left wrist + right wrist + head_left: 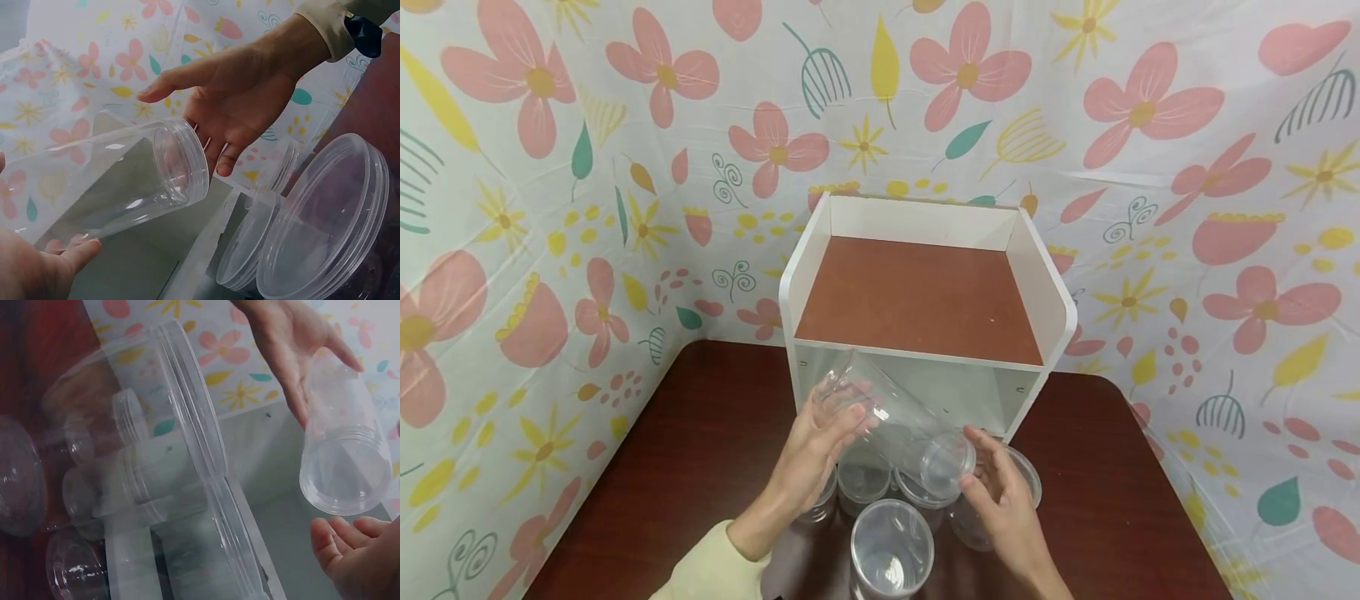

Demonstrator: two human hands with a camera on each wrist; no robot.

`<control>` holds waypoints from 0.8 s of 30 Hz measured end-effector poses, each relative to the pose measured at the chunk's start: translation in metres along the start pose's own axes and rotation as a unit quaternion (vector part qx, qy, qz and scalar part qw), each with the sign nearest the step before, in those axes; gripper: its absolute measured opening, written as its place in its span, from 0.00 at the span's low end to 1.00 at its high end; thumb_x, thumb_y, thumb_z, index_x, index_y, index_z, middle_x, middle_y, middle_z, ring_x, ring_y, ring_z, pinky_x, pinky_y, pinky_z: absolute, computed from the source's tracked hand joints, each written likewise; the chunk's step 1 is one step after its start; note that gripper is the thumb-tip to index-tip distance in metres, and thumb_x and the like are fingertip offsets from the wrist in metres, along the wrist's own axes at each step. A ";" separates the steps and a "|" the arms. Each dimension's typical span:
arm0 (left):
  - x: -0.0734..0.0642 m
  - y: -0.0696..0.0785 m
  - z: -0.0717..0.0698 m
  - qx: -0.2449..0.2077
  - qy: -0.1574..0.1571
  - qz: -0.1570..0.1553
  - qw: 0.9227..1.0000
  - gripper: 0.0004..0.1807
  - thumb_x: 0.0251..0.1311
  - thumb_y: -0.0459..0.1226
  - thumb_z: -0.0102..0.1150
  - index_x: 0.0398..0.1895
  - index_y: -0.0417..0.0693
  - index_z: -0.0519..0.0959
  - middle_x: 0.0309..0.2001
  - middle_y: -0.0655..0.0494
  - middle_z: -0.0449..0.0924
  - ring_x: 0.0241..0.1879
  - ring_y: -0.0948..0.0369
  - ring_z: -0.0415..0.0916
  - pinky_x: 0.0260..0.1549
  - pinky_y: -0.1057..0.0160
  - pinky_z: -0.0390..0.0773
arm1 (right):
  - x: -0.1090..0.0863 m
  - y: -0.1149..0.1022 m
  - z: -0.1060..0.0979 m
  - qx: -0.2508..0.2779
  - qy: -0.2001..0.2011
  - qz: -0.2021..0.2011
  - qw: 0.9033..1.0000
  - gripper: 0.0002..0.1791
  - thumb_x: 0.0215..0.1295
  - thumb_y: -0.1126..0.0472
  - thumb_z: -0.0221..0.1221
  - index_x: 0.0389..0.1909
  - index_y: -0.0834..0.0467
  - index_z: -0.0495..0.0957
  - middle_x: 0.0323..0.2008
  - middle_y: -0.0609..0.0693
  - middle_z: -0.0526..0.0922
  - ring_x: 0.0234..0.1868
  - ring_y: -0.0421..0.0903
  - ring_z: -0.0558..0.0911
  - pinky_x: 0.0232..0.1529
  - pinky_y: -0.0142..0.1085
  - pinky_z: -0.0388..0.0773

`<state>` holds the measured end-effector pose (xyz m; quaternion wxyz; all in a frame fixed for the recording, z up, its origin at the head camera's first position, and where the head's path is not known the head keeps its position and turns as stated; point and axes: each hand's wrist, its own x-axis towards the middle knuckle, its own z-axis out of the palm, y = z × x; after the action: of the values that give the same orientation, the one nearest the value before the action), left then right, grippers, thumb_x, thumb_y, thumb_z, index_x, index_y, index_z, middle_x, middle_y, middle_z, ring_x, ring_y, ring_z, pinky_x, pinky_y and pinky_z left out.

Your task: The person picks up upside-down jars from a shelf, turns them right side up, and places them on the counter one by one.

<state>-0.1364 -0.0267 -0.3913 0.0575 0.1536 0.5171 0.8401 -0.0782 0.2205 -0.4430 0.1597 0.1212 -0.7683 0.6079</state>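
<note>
A tall clear plastic jar (902, 429) is tilted in mid-air before the cabinet, its lidded end lower and to the right. My left hand (812, 446) grips it near the upper end, thumb on the near side. At the lidded end is my right hand (1007, 504), its fingers spread and only loosely bent. In the right wrist view a small gap shows between the fingertips (322, 540) and the clear lid (347, 478). Below the hands stand several more clear jars, among them a front jar (891, 546) and a wide one (1026, 475) partly behind my right hand.
A white cabinet (1052, 329) with a brown upper shelf (917, 296) and a lower compartment (992, 396) stands behind the jars. It rests on a dark red-brown table (1120, 500). Flower-patterned cloth (647, 167) hangs around the back and sides.
</note>
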 end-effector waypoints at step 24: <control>-0.003 -0.014 0.000 -0.064 -0.025 0.022 0.997 0.14 0.73 0.32 0.53 0.56 0.45 0.63 0.59 0.48 0.74 0.62 0.46 0.76 0.60 0.48 0.78 | 0.000 0.003 0.011 0.072 -0.020 0.021 0.997 0.43 0.57 0.79 0.68 0.73 0.65 0.63 0.62 0.67 0.76 0.56 0.46 0.83 0.52 0.32 0.81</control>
<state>-0.1344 -0.0205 -0.4045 0.0617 0.1817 0.4569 0.8686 -0.0804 0.2111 -0.4484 0.1223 0.1285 -0.7276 0.6626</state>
